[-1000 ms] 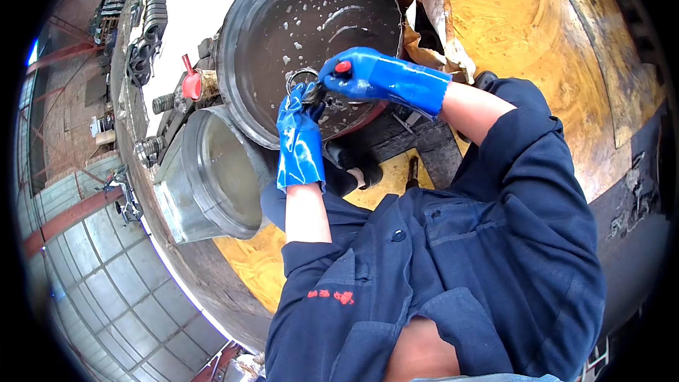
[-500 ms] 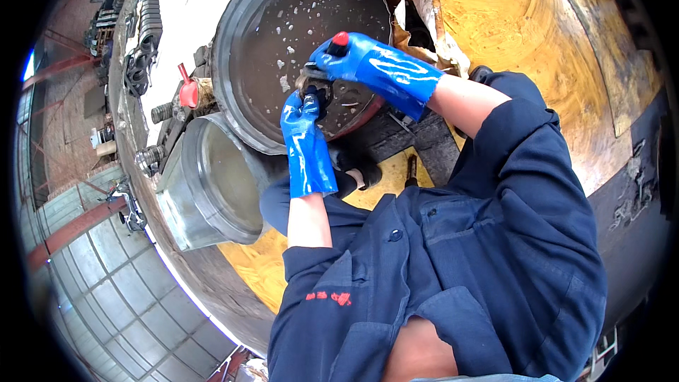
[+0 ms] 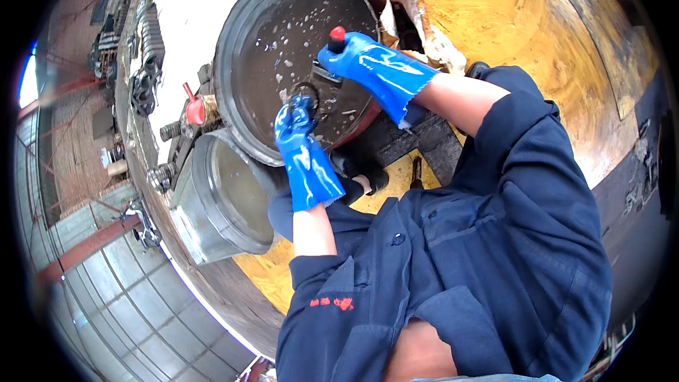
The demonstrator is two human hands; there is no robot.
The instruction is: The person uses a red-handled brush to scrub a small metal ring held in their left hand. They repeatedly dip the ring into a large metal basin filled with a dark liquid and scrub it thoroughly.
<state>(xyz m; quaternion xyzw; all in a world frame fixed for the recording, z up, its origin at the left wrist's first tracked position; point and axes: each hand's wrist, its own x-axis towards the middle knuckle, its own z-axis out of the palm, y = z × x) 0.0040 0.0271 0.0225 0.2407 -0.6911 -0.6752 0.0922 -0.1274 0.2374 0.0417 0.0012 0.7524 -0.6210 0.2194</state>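
Note:
My left hand (image 3: 297, 124), in a long blue rubber glove, is closed on a dark ring-shaped part (image 3: 307, 93) above the murky liquid in a large round tub (image 3: 225, 74). Just to the right and farther off, my right hand (image 3: 348, 56), gloved the same way, grips a brush (image 3: 338, 39) by its black handle with a red end. Its flat head (image 3: 327, 73) points down toward the ring and stands slightly apart from it. Fingers hide much of the ring's near side. Pale bits of foam float on the liquid.
A smaller metal bucket (image 3: 200, 194) of cloudy liquid stands left of my knee. Beyond it lie a red scoop (image 3: 194, 107) and dark ribbed metal parts (image 3: 148, 35). Torn white sheeting (image 3: 444, 49) edges the tub's right side, beside a yellow-stained floor (image 3: 495, 7).
The brush has come off the ring, moving up and right with my right hand. My left hand has shifted slightly nearer with the ring. The view has turned a little.

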